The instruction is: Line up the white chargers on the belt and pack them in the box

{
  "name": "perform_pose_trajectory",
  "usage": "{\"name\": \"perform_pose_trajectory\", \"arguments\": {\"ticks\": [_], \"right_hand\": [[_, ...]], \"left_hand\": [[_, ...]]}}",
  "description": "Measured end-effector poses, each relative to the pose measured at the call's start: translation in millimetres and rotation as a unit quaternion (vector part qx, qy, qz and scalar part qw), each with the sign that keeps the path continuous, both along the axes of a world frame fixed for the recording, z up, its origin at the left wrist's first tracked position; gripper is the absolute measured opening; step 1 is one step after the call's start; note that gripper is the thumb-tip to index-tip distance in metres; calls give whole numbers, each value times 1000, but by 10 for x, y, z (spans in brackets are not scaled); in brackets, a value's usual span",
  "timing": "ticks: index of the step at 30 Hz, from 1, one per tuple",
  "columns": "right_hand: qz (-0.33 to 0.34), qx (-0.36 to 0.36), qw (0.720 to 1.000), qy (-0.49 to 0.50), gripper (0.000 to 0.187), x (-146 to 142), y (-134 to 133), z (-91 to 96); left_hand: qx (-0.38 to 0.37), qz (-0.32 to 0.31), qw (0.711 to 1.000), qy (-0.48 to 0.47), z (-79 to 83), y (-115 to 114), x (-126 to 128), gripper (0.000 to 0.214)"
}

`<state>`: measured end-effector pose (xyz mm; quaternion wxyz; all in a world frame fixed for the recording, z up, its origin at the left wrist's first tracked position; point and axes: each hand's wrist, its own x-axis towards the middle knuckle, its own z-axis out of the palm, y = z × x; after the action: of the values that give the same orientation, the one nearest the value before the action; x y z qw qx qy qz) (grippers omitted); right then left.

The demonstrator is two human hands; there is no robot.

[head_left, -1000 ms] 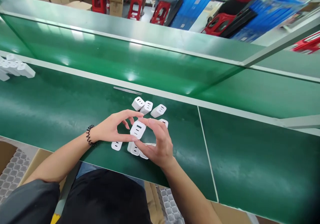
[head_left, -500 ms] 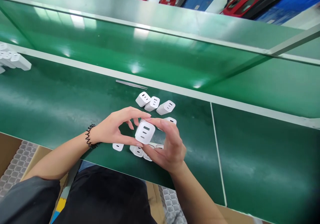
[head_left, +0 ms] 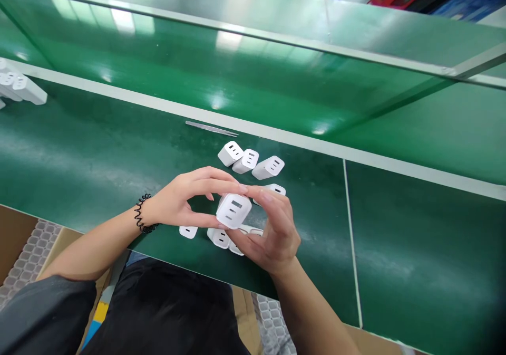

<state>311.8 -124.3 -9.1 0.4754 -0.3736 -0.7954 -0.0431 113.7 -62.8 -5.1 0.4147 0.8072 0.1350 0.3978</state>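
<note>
A white USB charger [head_left: 233, 211] is held up between both hands, its face with three port slots turned toward me. My left hand [head_left: 190, 197], with a black coil band at the wrist, grips it from the left with thumb below and fingers above. From the right, my right hand [head_left: 272, 228] pinches the same charger at its top and bottom edges. Beneath and around the hands, more white chargers lie on the green table, partly hidden by the fingers. One charger [head_left: 188, 231] shows just below my left hand.
Beyond the hands lie a charger pair [head_left: 245, 161] and another charger [head_left: 269, 168]. Metal tweezers [head_left: 211, 128] rest near the back ledge. A pile of chargers [head_left: 23, 87] sits far left. Boxes with packed trays [head_left: 33, 249] stand below the table's front edge.
The view has tilted slightly downward. Both hands stay on the charger, which has barely turned; the things on the table have not been moved.
</note>
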Motion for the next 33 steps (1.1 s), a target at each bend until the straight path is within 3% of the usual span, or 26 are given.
{"name": "perform_pose_trajectory", "arguments": {"ticks": [8, 14, 22, 33], "right_hand": [[-15, 2, 1000, -12, 82, 0, 1, 2], [-23, -4, 1000, -17, 87, 8, -16, 55], [-24, -5, 1000, -11, 82, 6, -27, 58], [-17, 5, 999, -32, 78, 11, 0, 70]], "left_hand": [[-6, -6, 1000, -4, 11, 1, -7, 56], [-49, -28, 998, -4, 19, 6, -18, 59], [-115, -43, 992, -17, 34, -33, -20, 59], [-91, -59, 994, -5, 8, 18, -19, 56]]}}
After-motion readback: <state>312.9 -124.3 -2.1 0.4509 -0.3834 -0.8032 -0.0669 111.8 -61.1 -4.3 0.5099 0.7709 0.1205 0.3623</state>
